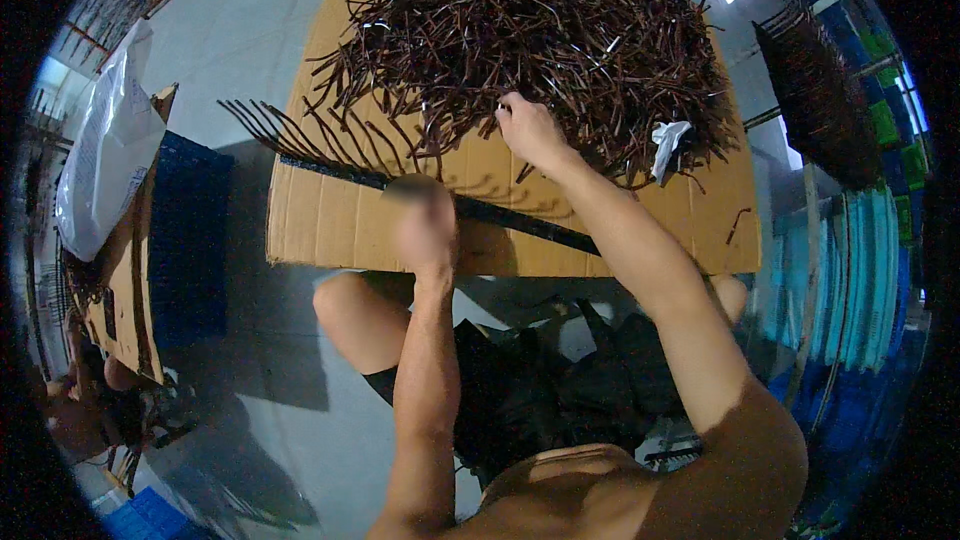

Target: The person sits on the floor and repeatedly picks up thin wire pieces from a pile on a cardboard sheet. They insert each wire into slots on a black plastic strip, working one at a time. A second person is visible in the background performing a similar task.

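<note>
My left hand [424,225], partly blurred, is closed around a long black bar [530,225] that slants across the cardboard. A row of thin, curved brown rods [330,140] stands up from the bar's left part, while its right part carries none that I can see. My right hand [532,132] reaches to the near edge of a large heap of short brown rods [540,50]. Its fingers are pinched together there, and what is between them is too small to make out.
Under the heap lies a cardboard sheet [300,230], with a crumpled white scrap [670,145] on the heap's right side. A clear plastic bag [110,150] hangs over a carton at left. Dark bristly racks [820,100] and turquoise stacks [835,270] stand at right. Another person sits lower left.
</note>
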Demonstrator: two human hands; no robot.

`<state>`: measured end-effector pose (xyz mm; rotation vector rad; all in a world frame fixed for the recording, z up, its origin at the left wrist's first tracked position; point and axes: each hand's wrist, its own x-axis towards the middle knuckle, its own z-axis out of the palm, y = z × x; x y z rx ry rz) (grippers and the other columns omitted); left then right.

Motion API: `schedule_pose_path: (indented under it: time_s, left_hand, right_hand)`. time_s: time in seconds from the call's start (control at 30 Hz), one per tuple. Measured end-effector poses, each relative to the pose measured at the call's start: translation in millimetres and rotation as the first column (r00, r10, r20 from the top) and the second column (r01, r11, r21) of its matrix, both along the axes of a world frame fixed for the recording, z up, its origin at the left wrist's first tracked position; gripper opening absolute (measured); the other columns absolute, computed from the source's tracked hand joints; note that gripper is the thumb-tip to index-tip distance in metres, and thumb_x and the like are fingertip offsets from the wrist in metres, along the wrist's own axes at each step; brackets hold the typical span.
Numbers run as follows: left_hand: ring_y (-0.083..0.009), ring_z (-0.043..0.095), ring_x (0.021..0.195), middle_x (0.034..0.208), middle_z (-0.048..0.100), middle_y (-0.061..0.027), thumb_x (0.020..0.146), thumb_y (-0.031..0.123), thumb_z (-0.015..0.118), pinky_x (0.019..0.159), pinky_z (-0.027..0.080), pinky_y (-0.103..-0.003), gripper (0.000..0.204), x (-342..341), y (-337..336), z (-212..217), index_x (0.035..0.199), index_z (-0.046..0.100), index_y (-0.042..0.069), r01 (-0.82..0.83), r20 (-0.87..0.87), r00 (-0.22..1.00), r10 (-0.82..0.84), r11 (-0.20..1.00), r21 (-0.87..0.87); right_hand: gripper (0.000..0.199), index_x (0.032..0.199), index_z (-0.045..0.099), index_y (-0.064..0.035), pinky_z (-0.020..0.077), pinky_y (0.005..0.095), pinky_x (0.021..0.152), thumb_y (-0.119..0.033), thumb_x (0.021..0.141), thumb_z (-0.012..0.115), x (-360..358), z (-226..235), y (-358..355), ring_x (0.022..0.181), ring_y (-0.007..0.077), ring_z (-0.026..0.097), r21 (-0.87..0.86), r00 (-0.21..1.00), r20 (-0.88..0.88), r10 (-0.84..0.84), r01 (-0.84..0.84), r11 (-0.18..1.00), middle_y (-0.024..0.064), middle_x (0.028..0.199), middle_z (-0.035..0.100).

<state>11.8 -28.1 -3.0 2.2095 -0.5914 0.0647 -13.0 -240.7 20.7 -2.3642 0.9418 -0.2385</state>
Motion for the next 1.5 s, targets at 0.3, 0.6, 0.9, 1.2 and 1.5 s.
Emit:
schedule_pose_path:
  time_s: [0.3, 0.6, 0.9, 1.2, 1.5]
  left_hand:
    - [-0.0302, 0.06, 0.075, 0.08, 0.064, -0.0103, 0.082, 0.021, 0.065, 0.068, 0.046, -0.04, 0.015, -5, 3, -8, 0.088, 0.065, 0.007, 0.142, 0.227, 0.965, -0.13, 0.989, -0.04]
    - [-0.0311, 0.058, 0.074, 0.078, 0.063, -0.0105, 0.083, 0.018, 0.063, 0.068, 0.044, -0.04, 0.011, -10, -4, 20, 0.082, 0.063, 0.007, 0.138, 0.261, 0.955, -0.14, 0.99, 0.025]
    - [-0.0319, 0.057, 0.075, 0.077, 0.062, -0.0107, 0.083, 0.018, 0.063, 0.068, 0.044, -0.041, 0.012, -9, 2, -19, 0.08, 0.062, 0.006, 0.144, 0.113, 0.983, -0.141, 0.989, -0.018]
    - [-0.0304, 0.062, 0.067, 0.073, 0.065, -0.0104, 0.083, 0.023, 0.066, 0.062, 0.048, -0.04, 0.016, -3, 0, 0, 0.084, 0.068, 0.008, 0.041, 0.224, 0.974, -0.025, 0.997, -0.066]
    - [-0.0325, 0.064, 0.071, 0.078, 0.067, -0.0142, 0.081, 0.024, 0.064, 0.065, 0.05, -0.041, 0.022, -7, 3, -6, 0.088, 0.068, 0.004, 0.072, 0.129, 0.99, -0.061, 0.994, -0.084]
  right_hand:
    - [0.015, 0.096, 0.054, -0.0034, 0.0501, 0.0397, 0.07, -0.014, 0.085, 0.056, -37, 18, 86, 0.076, 0.0324, 0.064, 0.298, 0.902, 0.418, 0.105, -0.245, 0.923, 0.0166, 0.081, 0.063]
    - [0.019, 0.094, 0.059, 0.0027, 0.0506, 0.0302, 0.066, -0.014, 0.085, 0.064, -44, 30, 95, 0.075, 0.0176, 0.066, 0.329, 0.951, 0.303, 0.066, -0.17, 0.929, 0.0134, 0.085, 0.069]
    - [0.023, 0.093, 0.064, -0.0012, 0.051, 0.0392, 0.068, -0.022, 0.083, 0.062, -40, 26, 92, 0.077, 0.0324, 0.065, 0.09, 0.911, 0.294, 0.29, -0.328, 0.94, 0.0158, 0.082, 0.067]
    - [0.023, 0.098, 0.063, -0.0006, 0.0512, 0.0416, 0.074, -0.019, 0.085, 0.058, -22, 30, 57, 0.081, 0.0387, 0.062, 0.217, 0.8, 0.262, 0.539, -0.593, 0.775, 0.0188, 0.088, 0.065]
    - [0.019, 0.101, 0.058, -0.0038, 0.0476, 0.0426, 0.081, -0.003, 0.084, 0.05, -8, -9, 19, 0.095, 0.0332, 0.055, -0.329, 0.918, -0.025, 0.396, -0.382, 0.864, 0.0144, 0.096, 0.055]
